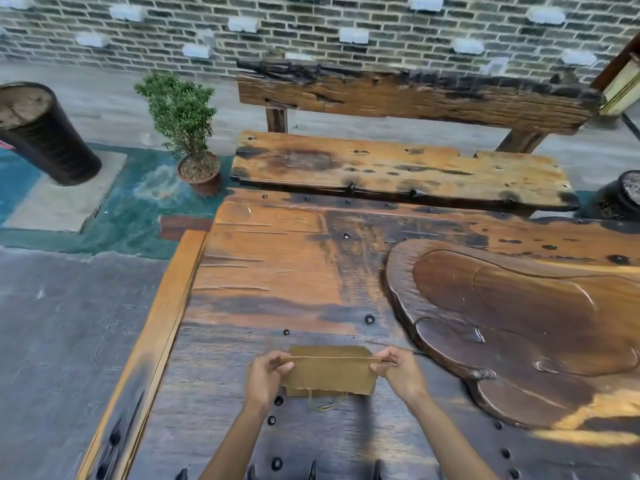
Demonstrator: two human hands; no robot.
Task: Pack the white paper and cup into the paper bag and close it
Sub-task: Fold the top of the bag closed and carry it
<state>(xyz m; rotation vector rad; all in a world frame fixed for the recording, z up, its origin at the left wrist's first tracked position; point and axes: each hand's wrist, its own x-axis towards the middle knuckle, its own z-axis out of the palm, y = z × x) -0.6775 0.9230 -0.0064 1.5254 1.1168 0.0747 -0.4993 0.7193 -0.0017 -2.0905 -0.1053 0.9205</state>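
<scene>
A brown paper bag (329, 374) stands on the wooden table (277, 271) near its front edge, its top folded over toward me along a straight crease. My left hand (265, 375) pinches the left end of the fold. My right hand (398, 372) pinches the right end. A thin twine handle hangs below the flap's lower edge. The white paper and the cup are not visible; the bag hides whatever is inside.
A large carved wooden tray (519, 323) lies on the table to the right. Beyond the table stands a rough wooden bench (398, 168). A potted shrub (190, 133) and a black cylinder (45, 133) sit on the floor at the left.
</scene>
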